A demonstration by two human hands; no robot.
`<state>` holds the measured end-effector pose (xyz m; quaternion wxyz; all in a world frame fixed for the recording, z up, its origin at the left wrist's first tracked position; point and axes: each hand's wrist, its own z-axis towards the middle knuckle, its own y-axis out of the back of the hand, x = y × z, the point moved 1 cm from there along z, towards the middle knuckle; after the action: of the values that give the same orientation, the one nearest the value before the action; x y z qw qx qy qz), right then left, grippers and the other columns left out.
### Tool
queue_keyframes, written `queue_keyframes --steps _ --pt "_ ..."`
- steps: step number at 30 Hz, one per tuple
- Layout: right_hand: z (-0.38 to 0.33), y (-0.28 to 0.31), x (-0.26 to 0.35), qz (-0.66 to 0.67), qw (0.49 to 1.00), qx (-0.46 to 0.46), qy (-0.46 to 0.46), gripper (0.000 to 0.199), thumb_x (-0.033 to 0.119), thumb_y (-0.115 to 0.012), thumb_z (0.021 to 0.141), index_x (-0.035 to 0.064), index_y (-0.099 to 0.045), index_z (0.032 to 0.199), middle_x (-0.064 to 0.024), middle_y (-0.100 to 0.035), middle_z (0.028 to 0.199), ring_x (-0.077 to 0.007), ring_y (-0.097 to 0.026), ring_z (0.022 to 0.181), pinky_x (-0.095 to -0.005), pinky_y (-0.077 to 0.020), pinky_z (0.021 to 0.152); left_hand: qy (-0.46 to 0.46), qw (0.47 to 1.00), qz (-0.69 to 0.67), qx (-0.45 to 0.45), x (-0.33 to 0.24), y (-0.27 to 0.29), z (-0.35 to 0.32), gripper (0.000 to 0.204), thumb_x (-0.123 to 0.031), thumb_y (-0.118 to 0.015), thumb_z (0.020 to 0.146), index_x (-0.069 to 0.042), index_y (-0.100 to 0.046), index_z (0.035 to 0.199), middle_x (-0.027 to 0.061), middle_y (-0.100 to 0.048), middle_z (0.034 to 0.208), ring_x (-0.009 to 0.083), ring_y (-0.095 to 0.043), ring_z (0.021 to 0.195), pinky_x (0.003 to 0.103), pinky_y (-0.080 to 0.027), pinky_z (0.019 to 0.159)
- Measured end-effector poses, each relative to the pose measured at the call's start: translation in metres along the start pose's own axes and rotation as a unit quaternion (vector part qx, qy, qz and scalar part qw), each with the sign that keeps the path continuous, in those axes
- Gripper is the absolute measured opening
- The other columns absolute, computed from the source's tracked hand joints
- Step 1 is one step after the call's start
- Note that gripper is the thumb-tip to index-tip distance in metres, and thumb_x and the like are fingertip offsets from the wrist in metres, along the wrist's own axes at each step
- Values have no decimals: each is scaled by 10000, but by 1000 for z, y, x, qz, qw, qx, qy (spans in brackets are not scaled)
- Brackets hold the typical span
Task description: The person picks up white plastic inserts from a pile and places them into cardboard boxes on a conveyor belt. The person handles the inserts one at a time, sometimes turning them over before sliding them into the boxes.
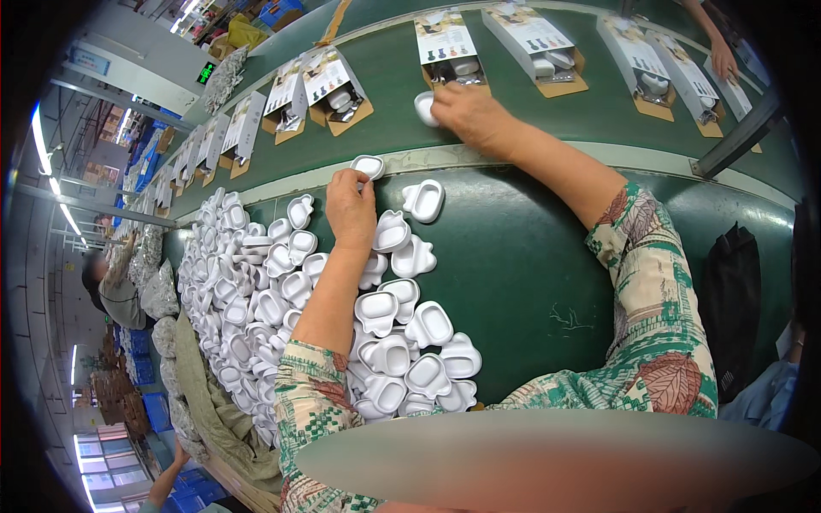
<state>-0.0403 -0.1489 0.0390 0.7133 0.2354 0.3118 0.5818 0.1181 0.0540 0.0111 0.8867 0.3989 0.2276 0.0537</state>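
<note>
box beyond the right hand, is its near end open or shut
Open: white and silver contents show at the near end of the box, its brown flap lying out, partly hidden by the right hand.

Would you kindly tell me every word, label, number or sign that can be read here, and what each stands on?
Printed boxes on the green belt: lettering on their top faces, too small to read reliably.
Green lit sign, upper left: too blurred.
Blue sign on the wall: too small.
White pieces: no lettering visible.
</note>
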Motion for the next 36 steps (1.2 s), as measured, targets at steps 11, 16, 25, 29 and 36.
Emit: queue_keyframes --steps 11,16,25,29,36 --pt "-13 10 -85 -191 966 -16 -171 90 95 -555 770 62 -594 844 -83 -570 909 -253 -549 914 -367 -457 705 -90 993 20 -73 2 -32 108 58 -78 -674 721 -61 -629 754 108 -607 904 316 -539 926 410 -429 819" --pt "3 -2 -19 15 998 -26 -59 162 183 -659 752 64 -562 802 -103 -559 821 -287 -582 821 -394 -482 665 -81 986 111 -95 -5 -59 144 55 -111 -685 715 -80 -665 755 99 -613 906 306 -544 928 406 -447 808" --pt "-7 25 87 168 948 246 110 251 302 -659 773 61 -606 818 -59 -581 888 -238 -526 970 -380 -427 773 -81 984 147 -61 -21 -58 143 228 -197 -708 730 -89 -642 920 103 -607 993 315 -538 983 441 -447 817" --pt "-5 13 82 136 962 195 132 135 181 -570 797 76 -618 867 -52 -580 902 -227 -527 961 -363 -435 768 -179 973 140 -40 4 -19 107 332 -200 -713 727 -96 -620 1028 114 -587 1100 328 -518 1079 430 -435 879" --pt "-11 -12 69 193 972 53 120 93 154 -534 776 91 -581 825 -49 -557 876 -232 -536 926 -359 -446 733 27 953 291 74 126 76 40 457 -311 -626 814 -30 -559 1169 208 -540 1225 390 -413 1230 482 -364 989"
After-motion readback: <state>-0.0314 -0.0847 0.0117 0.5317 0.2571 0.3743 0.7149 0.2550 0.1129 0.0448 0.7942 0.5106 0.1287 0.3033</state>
